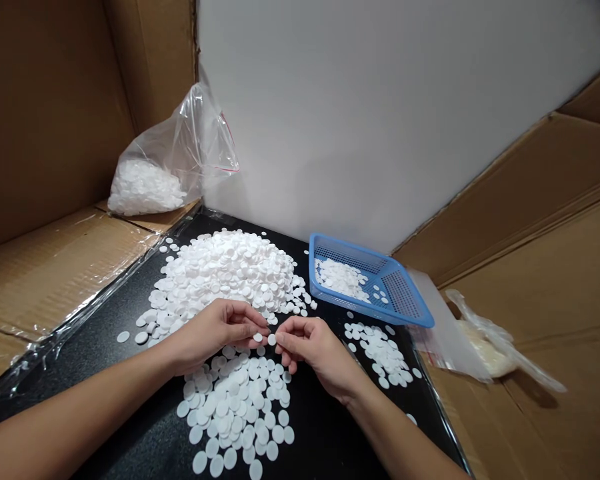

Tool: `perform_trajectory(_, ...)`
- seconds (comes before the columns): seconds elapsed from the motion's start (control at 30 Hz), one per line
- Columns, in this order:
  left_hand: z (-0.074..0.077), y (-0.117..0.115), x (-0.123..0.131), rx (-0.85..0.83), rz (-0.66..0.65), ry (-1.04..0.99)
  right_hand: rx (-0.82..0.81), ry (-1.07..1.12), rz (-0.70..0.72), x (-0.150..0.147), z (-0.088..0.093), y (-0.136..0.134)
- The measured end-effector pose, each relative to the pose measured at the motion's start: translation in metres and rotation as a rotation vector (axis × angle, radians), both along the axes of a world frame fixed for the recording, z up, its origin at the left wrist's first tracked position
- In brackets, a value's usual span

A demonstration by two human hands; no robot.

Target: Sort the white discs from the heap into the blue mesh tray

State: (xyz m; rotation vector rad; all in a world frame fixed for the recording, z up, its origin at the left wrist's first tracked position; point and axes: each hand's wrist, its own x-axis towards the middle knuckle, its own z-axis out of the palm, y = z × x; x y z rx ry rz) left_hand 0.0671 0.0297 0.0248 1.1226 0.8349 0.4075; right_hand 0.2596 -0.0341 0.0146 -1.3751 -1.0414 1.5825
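Small flat white discs cover much of the black table. My left hand (223, 333) is closed, with thumb and fingers pinching a white disc (257, 337) at the fingertips. Just to its right, my right hand (313, 347) pinches another white disc (272, 339) between thumb and forefinger. The two hands nearly meet. Behind them rises a large heap of discs (225, 267). A flatter spread of discs (237, 407) lies in front, partly under my left hand. What my curled left fingers hold besides that disc is hidden.
A blue mesh basket (420, 303) with discs in it stands at the back right. A small group of discs (385, 357) lies before it. On cardboard at the left sits a clear bag (150, 180) of white pieces; another plastic bag (493, 347) lies right. A white wall (355, 120) stands behind.
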Motion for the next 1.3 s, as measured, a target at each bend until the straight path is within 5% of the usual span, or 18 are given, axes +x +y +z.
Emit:
perform_trajectory(0.27, -0.001, 0.0, -0.002, -0.025, 0.0, -0.022, 0.0, -0.092, 0.067, -0.001, 0.002, -0.002)
perform_trajectory(0.57, -0.009, -0.009, 0.002, 0.284, -0.184, 0.073, 0.057, -0.134, 0.079, -0.011, -0.004, -0.007)
perform_trajectory(0.93, 0.004, -0.011, -0.002, 0.33, -0.189, 0.109, 0.069, -0.14, 0.083, -0.013, 0.005, -0.011)
perform_trajectory(1.07, 0.009, -0.009, -0.009, 0.32, -0.335, 0.193, 0.062, -0.166, 0.098, -0.015, 0.003, -0.011)
perform_trajectory(1.2, 0.017, -0.015, -0.016, 0.211, -0.451, 0.286, 0.141, -0.404, 0.183, -0.003, 0.016, -0.01)
perform_trajectory(1.3, 0.017, -0.023, -0.016, 0.316, -0.462, 0.38, 0.204, -0.769, 0.229, 0.027, 0.029, -0.011)
